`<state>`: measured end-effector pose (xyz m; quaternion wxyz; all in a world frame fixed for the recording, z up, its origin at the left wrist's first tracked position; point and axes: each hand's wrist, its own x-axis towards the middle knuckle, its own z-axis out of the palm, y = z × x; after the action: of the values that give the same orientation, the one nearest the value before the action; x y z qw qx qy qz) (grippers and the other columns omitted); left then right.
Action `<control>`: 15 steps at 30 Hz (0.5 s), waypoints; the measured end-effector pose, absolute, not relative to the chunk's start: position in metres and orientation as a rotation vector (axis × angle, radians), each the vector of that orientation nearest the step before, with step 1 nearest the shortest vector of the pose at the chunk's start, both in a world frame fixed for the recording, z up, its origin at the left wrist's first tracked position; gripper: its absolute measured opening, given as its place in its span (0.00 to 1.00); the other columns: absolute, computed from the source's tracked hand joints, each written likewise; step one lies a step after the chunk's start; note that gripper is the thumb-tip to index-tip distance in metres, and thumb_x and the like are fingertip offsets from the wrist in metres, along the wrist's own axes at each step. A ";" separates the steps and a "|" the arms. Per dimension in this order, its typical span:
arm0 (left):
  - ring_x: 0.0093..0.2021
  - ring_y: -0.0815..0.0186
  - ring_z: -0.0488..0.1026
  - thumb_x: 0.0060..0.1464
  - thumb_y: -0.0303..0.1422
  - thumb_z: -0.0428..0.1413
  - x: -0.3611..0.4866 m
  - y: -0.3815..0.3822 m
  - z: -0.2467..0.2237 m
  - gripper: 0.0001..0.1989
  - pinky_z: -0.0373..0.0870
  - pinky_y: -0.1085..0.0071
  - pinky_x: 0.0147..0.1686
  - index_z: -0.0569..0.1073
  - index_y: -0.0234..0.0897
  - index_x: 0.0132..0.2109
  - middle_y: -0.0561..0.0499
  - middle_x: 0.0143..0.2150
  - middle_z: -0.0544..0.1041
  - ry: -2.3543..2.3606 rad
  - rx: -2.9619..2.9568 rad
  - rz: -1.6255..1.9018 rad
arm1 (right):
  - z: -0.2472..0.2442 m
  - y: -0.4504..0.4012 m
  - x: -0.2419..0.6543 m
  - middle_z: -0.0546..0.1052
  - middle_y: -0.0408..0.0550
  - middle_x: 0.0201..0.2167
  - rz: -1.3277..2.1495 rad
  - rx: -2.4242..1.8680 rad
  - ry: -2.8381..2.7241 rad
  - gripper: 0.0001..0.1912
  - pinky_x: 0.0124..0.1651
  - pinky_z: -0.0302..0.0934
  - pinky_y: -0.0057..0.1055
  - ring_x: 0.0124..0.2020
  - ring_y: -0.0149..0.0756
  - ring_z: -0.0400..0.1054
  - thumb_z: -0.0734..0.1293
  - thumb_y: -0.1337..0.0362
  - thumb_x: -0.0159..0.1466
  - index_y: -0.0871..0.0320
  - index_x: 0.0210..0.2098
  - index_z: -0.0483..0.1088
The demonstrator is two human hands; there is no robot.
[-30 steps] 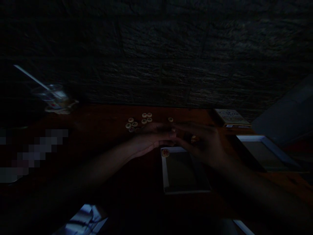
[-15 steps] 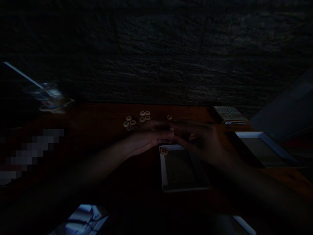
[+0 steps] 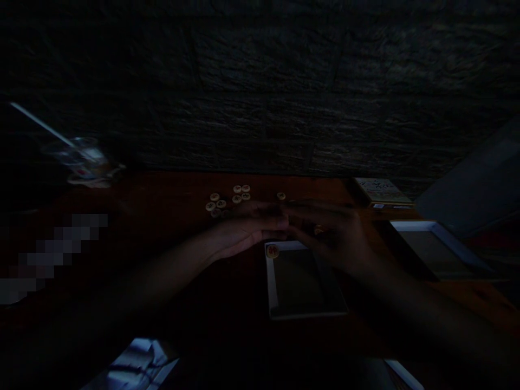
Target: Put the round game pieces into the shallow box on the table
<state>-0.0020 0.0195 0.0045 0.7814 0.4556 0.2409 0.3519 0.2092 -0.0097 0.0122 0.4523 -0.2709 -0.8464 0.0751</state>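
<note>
My left hand (image 3: 247,225) and my right hand (image 3: 331,225) meet at the fingertips over the far edge of an open shallow box (image 3: 274,287). The fingers of both are pressed together around something too dark and small to name. One round piece with a red character (image 3: 272,251) lies in the box's far left corner. Beyond my left hand, several round pieces (image 3: 220,204) lie on the dark wooden table (image 3: 170,189). A single piece (image 3: 281,196) sits just past my fingertips, and another (image 3: 319,230) shows partly behind my right hand.
A second shallow tray (image 3: 434,252) and a flat printed box (image 3: 382,190) are at the right. A plastic cup with a straw (image 3: 85,160) stands at the far left. A stone wall (image 3: 264,119) rises behind the table.
The hands have hardly moved; the small pale spot between the fingertips is less visible. The view has shifted very slightly.
</note>
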 end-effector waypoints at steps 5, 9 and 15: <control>0.43 0.63 0.82 0.49 0.28 0.72 -0.002 0.020 0.002 0.13 0.77 0.66 0.47 0.83 0.30 0.43 0.44 0.42 0.84 0.548 0.983 0.776 | 0.014 -0.010 0.208 0.84 0.52 0.48 0.236 -0.654 -2.092 0.17 0.46 0.76 0.30 0.46 0.38 0.81 0.73 0.70 0.66 0.54 0.54 0.79; 0.44 0.63 0.82 0.47 0.23 0.72 -0.002 0.020 0.003 0.15 0.75 0.64 0.51 0.83 0.31 0.44 0.44 0.44 0.84 0.521 0.993 0.767 | 0.013 -0.009 0.209 0.84 0.52 0.49 0.209 -0.667 -2.100 0.17 0.47 0.76 0.34 0.47 0.39 0.81 0.73 0.67 0.66 0.53 0.54 0.78; 0.43 0.62 0.82 0.48 0.27 0.72 -0.002 0.019 0.005 0.14 0.77 0.64 0.49 0.82 0.32 0.42 0.45 0.42 0.84 0.539 0.977 0.788 | 0.012 -0.008 0.211 0.82 0.53 0.49 0.134 -0.653 -2.104 0.15 0.45 0.76 0.34 0.47 0.40 0.79 0.72 0.67 0.67 0.54 0.53 0.78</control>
<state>-0.0023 0.0194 0.0054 0.7758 0.4513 0.2493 0.3639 0.2107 -0.0080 0.0115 0.4504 -0.2641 -0.8511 0.0543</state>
